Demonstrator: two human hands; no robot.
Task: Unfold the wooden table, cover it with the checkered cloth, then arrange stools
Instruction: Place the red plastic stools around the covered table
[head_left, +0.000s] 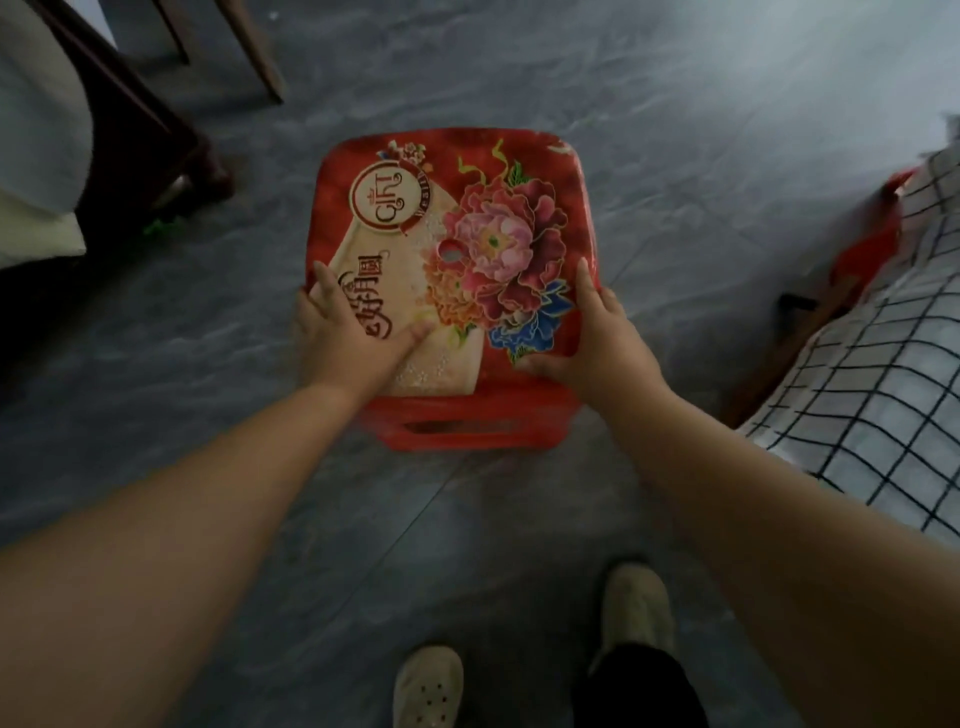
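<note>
Stool (467, 249), red with floral seat, on grey floor (675, 130) — left hand (348, 332) and right hand (597, 338) clamp its side edges, thumbs on top. Floor shows all round it; checkered cloth (883, 389) hangs apart, rightward.

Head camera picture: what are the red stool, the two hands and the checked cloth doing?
red stool: upright, seat facing up, held by both hands.
left hand: grips the seat's left edge, thumb on top.
right hand: grips the seat's near right corner.
checkered cloth: unfolded, draped and hanging down at the right.
</note>
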